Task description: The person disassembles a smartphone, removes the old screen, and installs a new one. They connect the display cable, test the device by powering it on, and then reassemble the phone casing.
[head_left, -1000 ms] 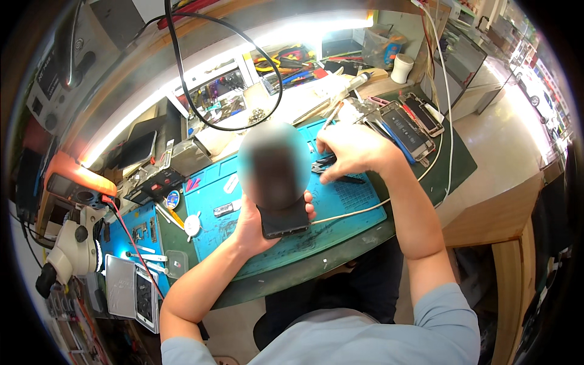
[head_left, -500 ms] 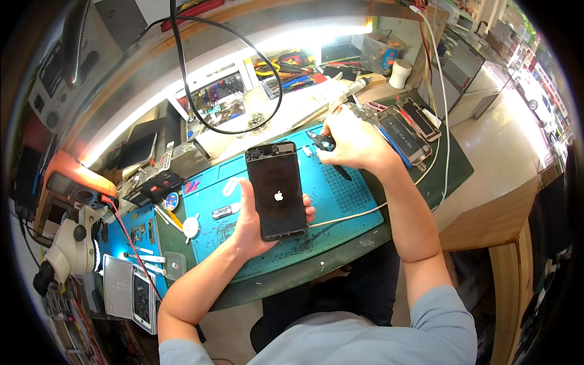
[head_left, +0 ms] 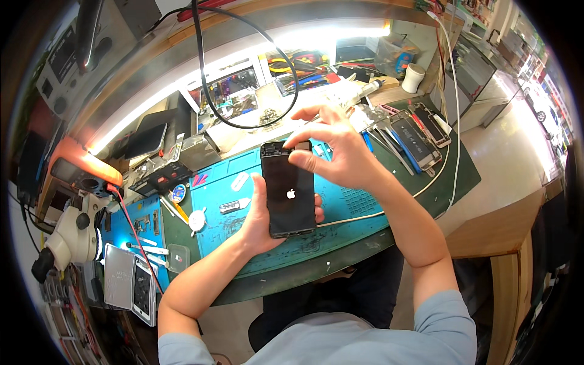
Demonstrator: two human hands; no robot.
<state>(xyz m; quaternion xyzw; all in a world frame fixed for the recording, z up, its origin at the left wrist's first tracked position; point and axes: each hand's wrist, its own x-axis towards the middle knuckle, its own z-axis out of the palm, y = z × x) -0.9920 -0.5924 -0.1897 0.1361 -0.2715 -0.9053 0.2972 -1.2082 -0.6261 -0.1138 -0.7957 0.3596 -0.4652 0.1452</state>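
My left hand (head_left: 263, 220) is wrapped round a black smartphone (head_left: 289, 207), thumb along its left edge and fingertips at its right edge. A small white symbol glows on the dark screen, and inner parts show bare at the top end. Over that top end is my right hand (head_left: 334, 152), its fingers curved and apart, with nothing visible in them. Its index finger and thumb tips are close to the phone's top; whether they touch it I cannot tell. A white cable (head_left: 353, 219) runs from the phone's lower end across the blue work mat (head_left: 228, 246).
Opened phones (head_left: 417, 143) and tweezers (head_left: 394, 149) lie right of the mat. A microscope (head_left: 70, 240) and an orange multimeter (head_left: 82, 167) stand at the left. A thick black cable (head_left: 204, 79) loops down above the bench. Tool trays line the back.
My right hand has come from the black hand tool on the mat, left and nearer, to the phone's top, without that tool. My left hand still holds the phone.
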